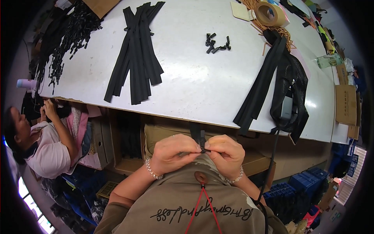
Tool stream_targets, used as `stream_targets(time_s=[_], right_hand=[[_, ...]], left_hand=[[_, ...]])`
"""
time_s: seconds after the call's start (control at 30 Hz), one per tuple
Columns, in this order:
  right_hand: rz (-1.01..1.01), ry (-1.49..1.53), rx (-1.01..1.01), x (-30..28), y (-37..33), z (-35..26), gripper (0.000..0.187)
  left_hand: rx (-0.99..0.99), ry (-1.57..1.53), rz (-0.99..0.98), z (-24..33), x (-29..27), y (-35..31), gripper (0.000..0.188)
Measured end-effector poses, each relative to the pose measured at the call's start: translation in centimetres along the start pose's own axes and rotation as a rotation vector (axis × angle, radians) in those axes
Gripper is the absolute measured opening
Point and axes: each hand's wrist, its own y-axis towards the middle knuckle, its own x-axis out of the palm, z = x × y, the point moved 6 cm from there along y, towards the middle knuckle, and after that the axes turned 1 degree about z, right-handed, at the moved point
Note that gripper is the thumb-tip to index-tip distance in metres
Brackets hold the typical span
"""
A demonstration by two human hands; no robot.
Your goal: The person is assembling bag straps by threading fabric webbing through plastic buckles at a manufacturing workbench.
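Observation:
In front of my chest, my left hand (pixel 174 153) and my right hand (pixel 226 154) meet in a close pinch. Between them is the end of a black zipper strip (pixel 196 130), which runs up toward the table's edge. A small dark piece, like a zipper slider, shows at the fingertips, but the fingers hide most of it. On the white table (pixel 179 89) ahead lie several black zipper strips (pixel 139 58), fanned and crossed in a pile. Farther back is a loose cluster of small black zipper sliders (pixel 217 47).
More black strips (pixel 259 82) lie at the right beside a black mesh bundle (pixel 290 89) with a grey device on it. A tape roll (pixel 269 15) and tan cords are behind. Small black parts (pixel 74 35) heap at the far left. A co-worker (pixel 46 144) sits at the left.

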Motion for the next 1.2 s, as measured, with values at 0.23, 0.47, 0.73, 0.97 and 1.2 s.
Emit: stream_targets(time_s=[0.23, 0.47, 0.73, 0.97, 1.2], right_hand=[[0.001, 0.036, 0.068, 0.1, -0.3, 0.8, 0.015], [0.014, 0.163, 0.191, 0.6, -0.9, 1.7, 0.014], [-0.064, 0.042, 0.099, 0.5, -0.9, 1.1, 0.023], [0.038, 0.198, 0.227, 0.7, -1.8, 2.0, 0.017], [0.05, 0.316, 0.299, 1.1, -1.8, 1.9, 0.014]], left_hand=[[0.016, 0.031, 0.009, 0.1, 0.1, 0.0, 0.02], [-0.014, 0.033, 0.011, -0.1, 0.2, -0.1, 0.021], [-0.107, 0.118, 0.021, -0.2, 0.3, -0.3, 0.019], [-0.233, 0.081, 0.008, -0.9, 0.7, -0.6, 0.015], [-0.194, 0.084, 0.024, -0.7, 0.7, -0.8, 0.013]])
